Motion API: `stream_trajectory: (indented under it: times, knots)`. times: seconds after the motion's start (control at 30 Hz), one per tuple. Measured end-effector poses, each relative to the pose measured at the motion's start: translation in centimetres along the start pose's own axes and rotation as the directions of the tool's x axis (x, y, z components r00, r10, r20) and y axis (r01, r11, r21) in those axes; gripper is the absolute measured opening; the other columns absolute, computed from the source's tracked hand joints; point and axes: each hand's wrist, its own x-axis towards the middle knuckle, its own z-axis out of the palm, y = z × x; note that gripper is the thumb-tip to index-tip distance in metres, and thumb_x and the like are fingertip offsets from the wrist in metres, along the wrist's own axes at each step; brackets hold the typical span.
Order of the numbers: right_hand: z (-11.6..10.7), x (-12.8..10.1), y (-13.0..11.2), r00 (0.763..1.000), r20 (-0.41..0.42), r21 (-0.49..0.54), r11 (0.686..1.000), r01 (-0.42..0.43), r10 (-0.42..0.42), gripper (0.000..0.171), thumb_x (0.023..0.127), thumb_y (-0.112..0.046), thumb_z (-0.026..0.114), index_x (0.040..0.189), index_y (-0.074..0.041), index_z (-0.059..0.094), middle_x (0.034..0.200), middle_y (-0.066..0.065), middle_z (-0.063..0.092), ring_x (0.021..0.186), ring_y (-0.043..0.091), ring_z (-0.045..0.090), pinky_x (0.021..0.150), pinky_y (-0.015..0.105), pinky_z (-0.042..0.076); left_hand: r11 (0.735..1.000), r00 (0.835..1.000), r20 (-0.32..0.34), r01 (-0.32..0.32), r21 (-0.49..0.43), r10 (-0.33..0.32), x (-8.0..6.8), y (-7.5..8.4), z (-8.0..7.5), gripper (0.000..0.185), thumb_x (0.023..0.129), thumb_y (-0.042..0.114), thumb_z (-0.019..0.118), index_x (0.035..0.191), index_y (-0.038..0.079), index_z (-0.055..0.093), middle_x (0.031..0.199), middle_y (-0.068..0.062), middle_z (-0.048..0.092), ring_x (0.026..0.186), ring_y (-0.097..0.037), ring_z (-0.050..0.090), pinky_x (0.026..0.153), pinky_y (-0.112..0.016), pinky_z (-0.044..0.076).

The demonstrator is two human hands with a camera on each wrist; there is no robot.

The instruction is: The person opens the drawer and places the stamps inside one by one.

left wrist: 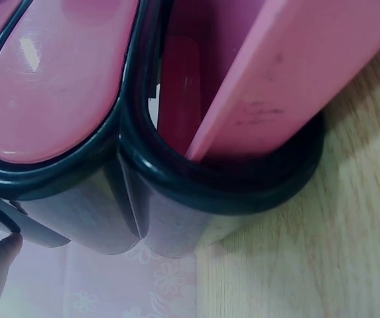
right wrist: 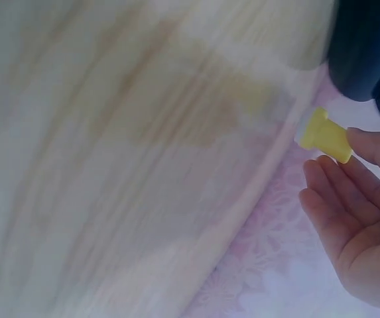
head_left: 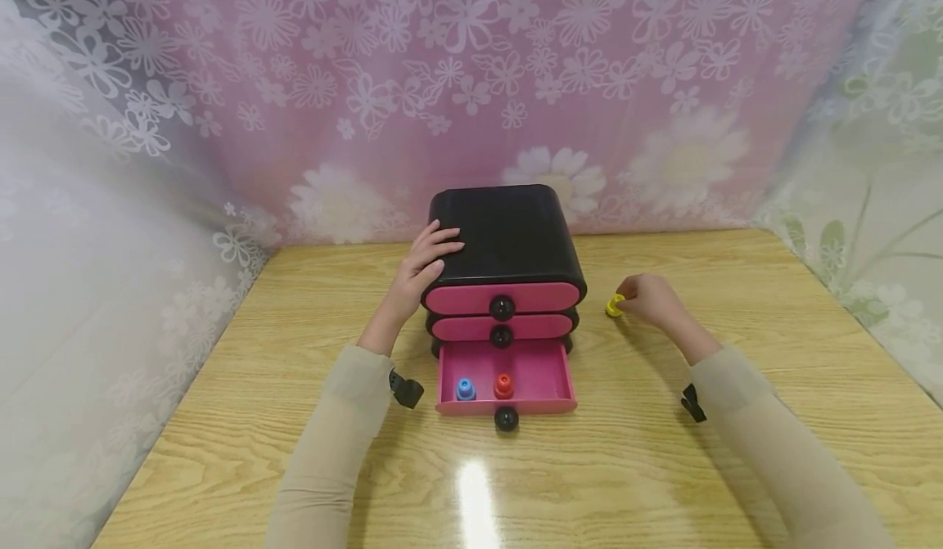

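A black cabinet (head_left: pixel 501 230) with three pink drawers and round black knobs stands on the table. Its bottom drawer (head_left: pixel 538 369) is pulled out, with a small blue peg-shaped piece (head_left: pixel 466 389) and a red one (head_left: pixel 504 385) upright inside. My left hand (head_left: pixel 420 271) rests on the cabinet's top left edge, fingers spread over it; only its thumb side shows in the left wrist view. Right of the cabinet, my right hand (head_left: pixel 651 299) pinches a yellow peg-shaped piece (right wrist: pixel 329 136) between thumb and fingertip. In the right wrist view the other fingers are loosely bent beneath it.
The wooden table (head_left: pixel 295 418) spreads out on both sides of the cabinet and in front. A pink flowered curtain (head_left: pixel 457 83) hangs close behind the cabinet, with pale curtains at left and right. The upper drawer (head_left: pixel 457 298) and middle drawer (head_left: pixel 464 327) are closed.
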Motion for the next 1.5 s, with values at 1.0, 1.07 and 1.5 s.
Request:
stream_trajectory:
  times: [1.0, 1.07, 1.5]
  knots:
    - [0.1, -7.5, -6.8, 0.978, -0.096, 0.193, 0.961, 0.198, -0.183, 0.017, 0.076, -0.006, 0.066, 0.092, 0.000, 0.065, 0.090, 0.010, 0.063, 0.083, 0.024, 0.062, 0.068, 0.033, 0.051, 1.000, 1.000, -0.001, 0.021, -0.003, -0.021, 0.1, 0.4, 0.1, 0.033, 0.080, -0.010, 0.034, 0.107, -0.021, 0.048, 0.122, -0.038, 0.035, 0.125, -0.049, 0.009, 0.103, -0.049, 0.006]
    - [0.6, -7.5, -7.3, 0.978, -0.074, 0.204, 0.957, 0.207, -0.195, 0.017, 0.076, -0.006, 0.066, 0.093, 0.000, 0.065, 0.090, 0.009, 0.063, 0.083, 0.023, 0.062, 0.068, 0.032, 0.051, 1.000, 1.000, 0.001, 0.019, -0.003, -0.019, 0.1, 0.4, 0.1, 0.033, 0.081, -0.009, 0.034, 0.108, -0.021, 0.048, 0.122, -0.038, 0.035, 0.125, -0.049, 0.009, 0.103, -0.050, 0.006]
    - [3.2, -6.4, -10.2, 0.956, 0.066, 0.215, 0.940, 0.264, -0.284, 0.015, 0.074, -0.003, 0.066, 0.089, -0.001, 0.064, 0.084, 0.003, 0.064, 0.079, 0.019, 0.061, 0.068, 0.030, 0.051, 1.000, 1.000, 0.000, 0.017, -0.004, -0.017, 0.1, 0.3, 0.1, 0.033, 0.081, -0.008, 0.035, 0.107, -0.021, 0.048, 0.122, -0.038, 0.035, 0.125, -0.049, 0.009, 0.103, -0.049, 0.006]
